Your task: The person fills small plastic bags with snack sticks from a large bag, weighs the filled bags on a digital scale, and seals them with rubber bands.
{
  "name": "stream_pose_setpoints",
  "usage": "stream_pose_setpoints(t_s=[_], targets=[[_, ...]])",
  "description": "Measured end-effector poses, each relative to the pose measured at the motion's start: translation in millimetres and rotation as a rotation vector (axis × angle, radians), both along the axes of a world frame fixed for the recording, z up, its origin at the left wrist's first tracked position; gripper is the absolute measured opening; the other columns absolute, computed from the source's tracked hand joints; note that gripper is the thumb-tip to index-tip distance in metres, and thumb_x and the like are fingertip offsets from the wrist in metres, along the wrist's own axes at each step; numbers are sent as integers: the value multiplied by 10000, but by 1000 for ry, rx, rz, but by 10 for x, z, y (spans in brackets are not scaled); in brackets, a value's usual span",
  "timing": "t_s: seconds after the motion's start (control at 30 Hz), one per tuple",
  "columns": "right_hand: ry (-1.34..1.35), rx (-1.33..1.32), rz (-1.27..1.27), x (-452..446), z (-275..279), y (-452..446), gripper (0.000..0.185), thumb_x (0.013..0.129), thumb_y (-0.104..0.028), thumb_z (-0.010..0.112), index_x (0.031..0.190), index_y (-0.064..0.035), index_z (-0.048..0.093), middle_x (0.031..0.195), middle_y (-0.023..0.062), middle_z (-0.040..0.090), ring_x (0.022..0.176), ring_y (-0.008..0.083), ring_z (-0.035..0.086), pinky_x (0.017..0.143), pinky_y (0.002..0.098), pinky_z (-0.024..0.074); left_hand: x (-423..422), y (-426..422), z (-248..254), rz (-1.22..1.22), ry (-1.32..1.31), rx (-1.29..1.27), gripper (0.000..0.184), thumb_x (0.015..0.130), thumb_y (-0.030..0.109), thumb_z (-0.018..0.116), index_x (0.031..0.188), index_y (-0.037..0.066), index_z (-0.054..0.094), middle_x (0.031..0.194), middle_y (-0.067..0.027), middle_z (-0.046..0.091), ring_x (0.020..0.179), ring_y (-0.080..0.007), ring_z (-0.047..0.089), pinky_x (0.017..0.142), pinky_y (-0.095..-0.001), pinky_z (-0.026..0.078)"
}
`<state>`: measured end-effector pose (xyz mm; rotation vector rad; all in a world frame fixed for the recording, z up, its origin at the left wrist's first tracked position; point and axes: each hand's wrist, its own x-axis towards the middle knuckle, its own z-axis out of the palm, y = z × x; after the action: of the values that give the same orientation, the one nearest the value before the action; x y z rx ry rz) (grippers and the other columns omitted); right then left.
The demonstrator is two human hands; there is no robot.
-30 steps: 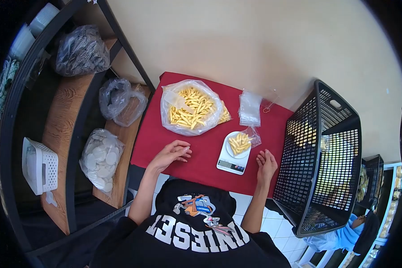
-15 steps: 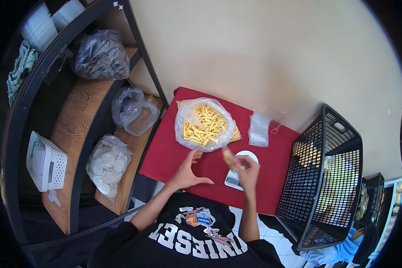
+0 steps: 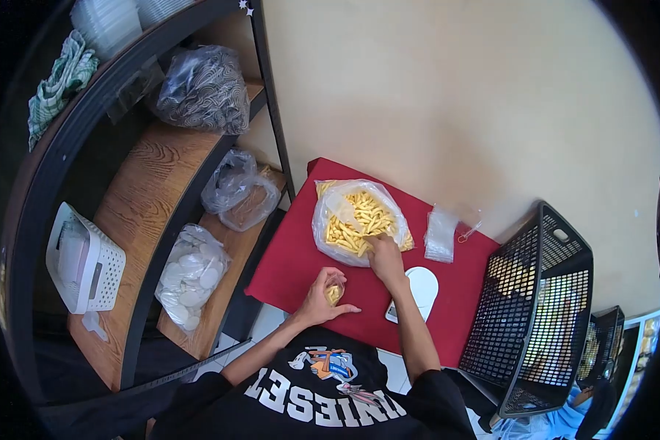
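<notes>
My left hand [image 3: 320, 301] is wrapped round a small clear bag of yellow snack sticks [image 3: 334, 293], close to the front edge of the red-covered table [image 3: 374, 301]. My right hand [image 3: 383, 255] reaches into the large clear bag of yellow snack sticks [image 3: 359, 218]; its fingers are bent down at the sticks, and whatever they pinch is too small to make out. Beneath my right forearm stands a white scale [image 3: 423, 287] with nothing on its plate. Flat empty clear bags [image 3: 441, 233] lie at the back right of the table.
A black crate [image 3: 524, 308] with bagged goods stands at the right. On the left, a shelf [image 3: 150, 176] holds a white basket [image 3: 88, 264], a bag of pale discs [image 3: 192, 275] and other plastic bags. A person in blue [image 3: 565, 422] is at the lower right.
The small bag has gone from the scale by way of my right hand into my left hand. My right hand has moved left into the large bag. The view has shifted.
</notes>
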<state>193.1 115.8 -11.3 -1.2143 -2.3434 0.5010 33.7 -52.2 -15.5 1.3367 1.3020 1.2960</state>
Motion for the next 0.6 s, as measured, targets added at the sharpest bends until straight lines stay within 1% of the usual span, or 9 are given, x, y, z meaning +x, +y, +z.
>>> stream_pose_setpoints(t_s=[0.13, 0.2, 0.23, 0.33, 0.4, 0.43, 0.5, 0.53, 0.6], targets=[[-137, -37, 96, 0, 18, 76, 267, 771, -13, 708, 1034, -7, 754, 965, 220, 694, 953, 403, 667, 844, 470, 538, -52, -4, -22, -36, 72, 9, 900, 617, 307, 1008, 1256, 55, 427, 1172, -131, 585, 1106, -232, 617, 1011, -387, 506], [-73, -50, 141, 41, 51, 80, 199, 763, -27, 724, 959, -5, 754, 884, 225, 694, 888, 408, 681, 795, 498, 539, -61, -4, 5, -65, 100, -16, 935, 594, 337, 1015, 1260, 48, 426, 1192, -145, 585, 1149, -251, 610, 1025, -399, 502], [-82, -48, 147, 56, 72, 76, 199, 763, -27, 724, 959, -5, 754, 884, 225, 694, 888, 408, 681, 795, 498, 539, -63, 4, 13, -59, 92, -13, 935, 594, 337, 1015, 1260, 48, 426, 1192, -145, 585, 1149, -251, 610, 1025, -399, 502], [-33, -69, 168, 109, 223, 19, 180, 767, -21, 736, 943, 14, 756, 850, 229, 702, 822, 386, 694, 758, 463, 548, -59, 41, 19, -50, 111, 29, 938, 595, 348, 1014, 1261, 43, 428, 1195, -149, 585, 1140, -251, 614, 1013, -398, 504], [166, -156, 54, 124, 378, -78, 203, 764, -10, 781, 963, 25, 759, 864, 207, 731, 801, 341, 715, 740, 415, 557, -60, 72, 14, -77, 103, 49, 955, 591, 360, 1014, 1272, 40, 425, 1173, -148, 596, 1117, -258, 630, 978, -403, 515], [159, -158, 61, 114, 516, -176, 203, 764, -10, 781, 963, 25, 759, 864, 207, 731, 801, 341, 715, 740, 415, 557, -59, 79, 41, -69, 97, 47, 955, 591, 360, 1014, 1272, 40, 425, 1173, -148, 596, 1117, -258, 630, 978, -403, 515], [392, -299, 36, 89, 775, -416, 266, 753, 3, 819, 1012, 20, 761, 917, 165, 754, 831, 279, 727, 761, 367, 562, -48, 100, 93, -48, 165, 69, 962, 586, 358, 1013, 1281, 47, 425, 1141, -140, 610, 1068, -271, 651, 933, -405, 527], [388, -300, 37, 47, 856, -552, 266, 753, 3, 819, 1012, 20, 761, 917, 165, 754, 831, 279, 727, 761, 367, 562, -30, 116, 116, -46, 161, 68, 962, 586, 358, 1013, 1281, 47, 425, 1141, -140, 610, 1068, -271, 651, 933, -405, 527], [476, -237, 164, -49, 952, -824, 278, 754, -22, 849, 1022, -2, 776, 944, 125, 765, 838, 206, 714, 778, 321, 553, 22, 132, 141, 10, 214, 107, 962, 583, 357, 1011, 1288, 58, 428, 1134, -145, 610, 1062, -292, 653, 931, -424, 525]])
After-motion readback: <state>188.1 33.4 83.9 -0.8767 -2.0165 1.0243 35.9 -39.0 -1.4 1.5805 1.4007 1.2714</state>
